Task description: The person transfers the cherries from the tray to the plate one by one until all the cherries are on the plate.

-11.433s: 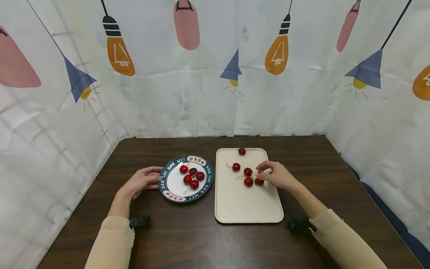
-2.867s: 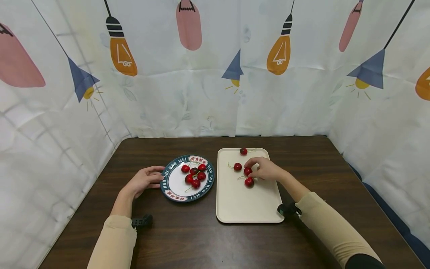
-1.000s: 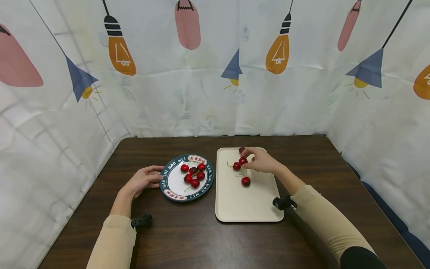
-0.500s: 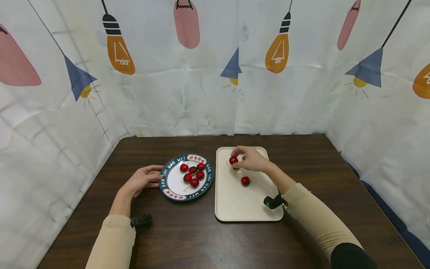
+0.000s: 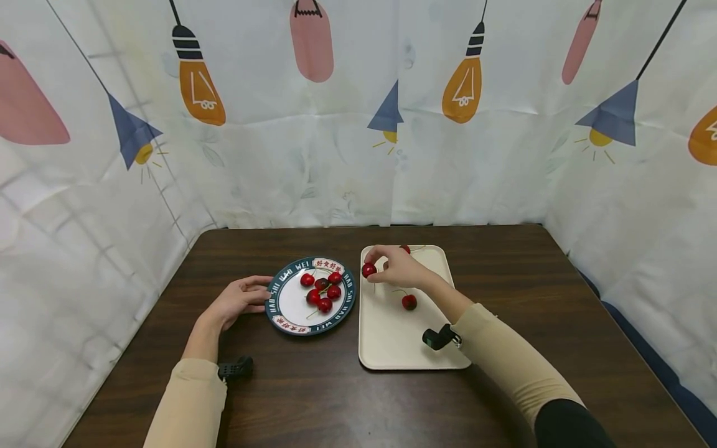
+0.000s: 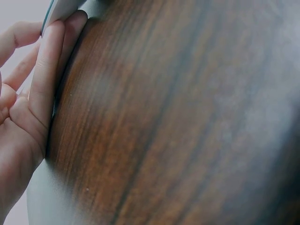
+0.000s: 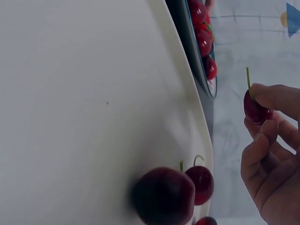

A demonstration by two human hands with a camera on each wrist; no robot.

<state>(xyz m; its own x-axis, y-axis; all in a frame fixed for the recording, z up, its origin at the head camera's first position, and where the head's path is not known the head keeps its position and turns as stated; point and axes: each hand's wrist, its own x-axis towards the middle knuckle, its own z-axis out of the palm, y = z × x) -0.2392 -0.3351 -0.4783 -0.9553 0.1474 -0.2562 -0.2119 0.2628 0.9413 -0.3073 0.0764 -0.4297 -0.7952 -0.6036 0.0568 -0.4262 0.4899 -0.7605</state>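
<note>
My right hand (image 5: 396, 267) pinches a dark red cherry (image 5: 368, 270) between thumb and fingers, over the left edge of the cream tray (image 5: 386, 348). In the right wrist view the pinched cherry (image 7: 256, 107) has its green stem sticking out. On the tray lie a cherry (image 5: 409, 302) near the middle and another (image 5: 404, 249) at the back; a third cherry (image 7: 200, 185) shows in the right wrist view. Several cherries (image 5: 324, 305) sit on the round plate (image 5: 289, 305) with a blue lettered rim. My left hand (image 5: 238, 303) touches that plate's left rim with extended fingers (image 6: 49, 61).
Plate and tray stand side by side on a dark wooden table (image 5: 313, 398), a narrow strip of wood between them. A pale curtain (image 5: 280, 168) printed with lamps hangs around the table's back and sides. Black cameras (image 5: 439, 336) are strapped to both wrists.
The right hand picked a cherry from the tray's middle and carried it left toward the plate. Since the oldest frame the plate has gained a cherry. The left hand has stayed at the rim.
</note>
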